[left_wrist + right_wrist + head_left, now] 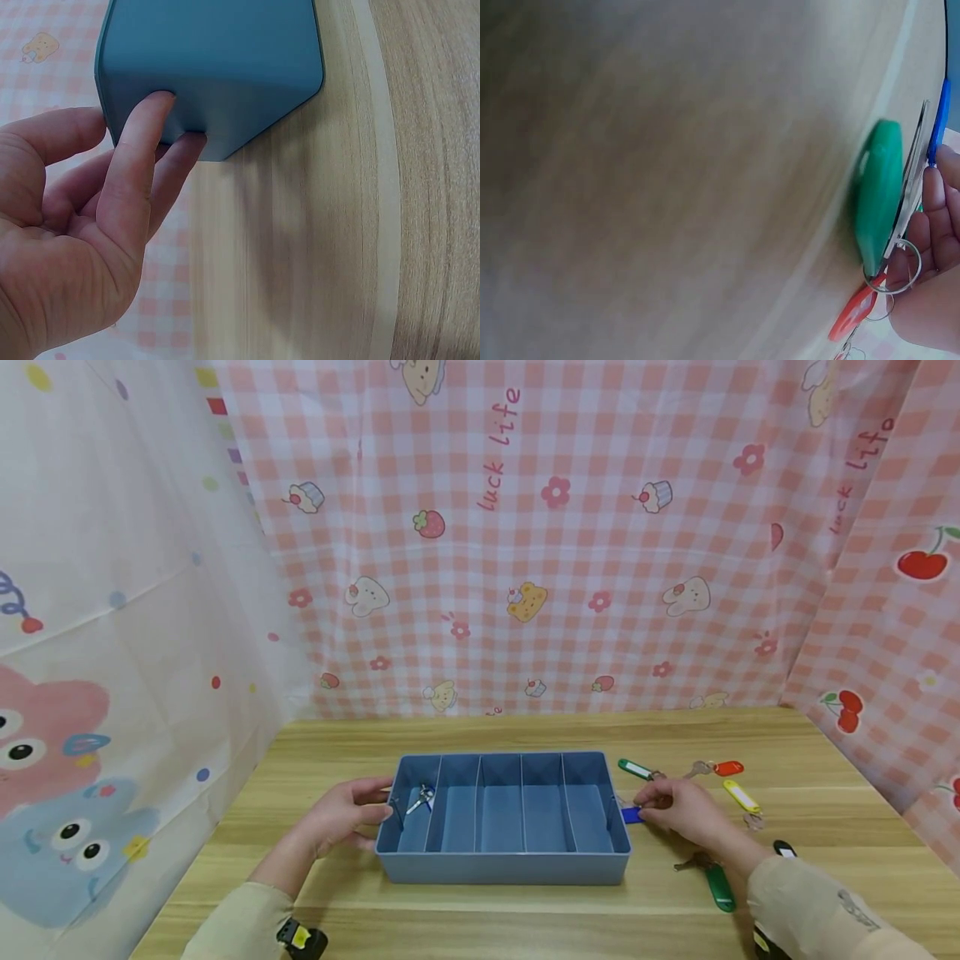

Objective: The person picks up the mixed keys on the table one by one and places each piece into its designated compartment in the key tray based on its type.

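Observation:
A blue-grey tray [502, 868] with several compartments stands between both hands. In its leftmost compartment lies a key [422, 798] with a ring. My left hand [348, 814] touches the tray's left end; in the left wrist view its fingertips rest against the end wall [225, 90]. Beside the right end, my right hand [681, 810] pinches a blue key tag [632, 815] between thumb and fingers. The tag's far end appears at the right edge of the right wrist view. Any key on that tag is mostly hidden.
Right of the tray lie a green-and-white key tag [634, 768], a red tag [729, 768] with a key, a yellow tag [741, 796], a green tag [720, 887] with a key, and a dark tag [784, 849] partly behind the sleeve. Patterned curtains [555, 552] border the wooden table.

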{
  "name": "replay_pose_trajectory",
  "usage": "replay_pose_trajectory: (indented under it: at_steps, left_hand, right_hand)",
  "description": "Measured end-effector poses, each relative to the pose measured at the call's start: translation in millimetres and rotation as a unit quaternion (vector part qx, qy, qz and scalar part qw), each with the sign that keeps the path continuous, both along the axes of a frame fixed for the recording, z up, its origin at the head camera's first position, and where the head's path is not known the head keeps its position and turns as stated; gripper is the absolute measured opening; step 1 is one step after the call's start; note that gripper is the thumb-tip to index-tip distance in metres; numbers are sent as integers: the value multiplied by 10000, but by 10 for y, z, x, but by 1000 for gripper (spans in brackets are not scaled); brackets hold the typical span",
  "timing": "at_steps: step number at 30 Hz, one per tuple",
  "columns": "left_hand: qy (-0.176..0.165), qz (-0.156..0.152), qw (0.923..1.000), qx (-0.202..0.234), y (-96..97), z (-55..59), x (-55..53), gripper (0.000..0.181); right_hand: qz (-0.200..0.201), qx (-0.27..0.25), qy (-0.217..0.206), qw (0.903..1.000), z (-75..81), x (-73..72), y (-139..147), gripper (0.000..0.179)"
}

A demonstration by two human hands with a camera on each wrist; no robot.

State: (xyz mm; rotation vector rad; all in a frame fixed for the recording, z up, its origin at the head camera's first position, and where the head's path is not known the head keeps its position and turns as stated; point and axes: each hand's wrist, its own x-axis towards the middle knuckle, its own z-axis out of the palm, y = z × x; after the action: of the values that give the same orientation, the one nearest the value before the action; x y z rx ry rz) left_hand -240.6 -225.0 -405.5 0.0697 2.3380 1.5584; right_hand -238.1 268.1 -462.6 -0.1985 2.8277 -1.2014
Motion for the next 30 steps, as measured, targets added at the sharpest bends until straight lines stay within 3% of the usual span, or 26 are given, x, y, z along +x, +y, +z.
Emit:
replay_pose_trajectory:
  at_steps: [9, 22, 30]
  left_hand:
    - [-5, -1, 10000, 12, -2, -2, -2, 56]
    - [-2, -49, 10000, 23, -14, -20, -19, 57]
    - [45, -117, 9999, 7, -29, -36, -36, 58]
  right_hand:
    - [-119, 121, 79, 9998, 3, -6, -18, 4]
    - [-294, 143, 437, 9985, 159, 10, 26, 8]
    - [-488, -124, 463, 9977, 225, -4, 51, 14]
